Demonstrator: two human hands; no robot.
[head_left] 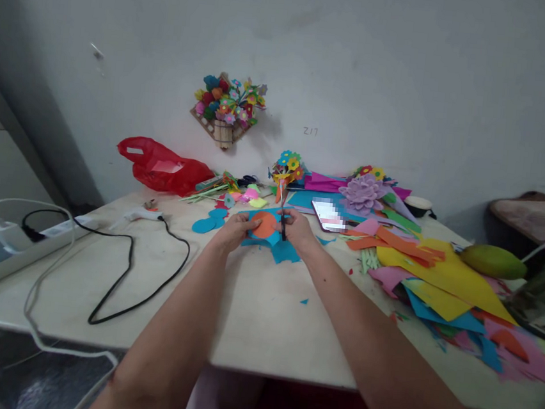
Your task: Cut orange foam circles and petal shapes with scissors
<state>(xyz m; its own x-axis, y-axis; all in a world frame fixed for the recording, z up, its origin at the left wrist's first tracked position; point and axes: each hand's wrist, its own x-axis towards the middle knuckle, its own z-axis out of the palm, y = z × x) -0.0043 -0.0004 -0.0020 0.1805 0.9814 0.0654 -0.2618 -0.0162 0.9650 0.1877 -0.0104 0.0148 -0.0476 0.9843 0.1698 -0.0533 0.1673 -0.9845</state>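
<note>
Cream table (260, 332), cut off at sides, crowded with loose coloured sheets (439, 278).
Over its middle, a thin blue sheet (285, 252), partly hidden by a flat orange disc (264, 227), is pinched with it by the left hand (236, 228); black-handled scissors (283, 230), partly covered, are gripped by the right hand (299, 230).

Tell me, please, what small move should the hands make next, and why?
Perhaps the right hand should snip the blue sheet a little along the edge of the orange circle: the left hand holds both together, the right hand has the scissors beside them, and blue shows beyond the orange.
</note>
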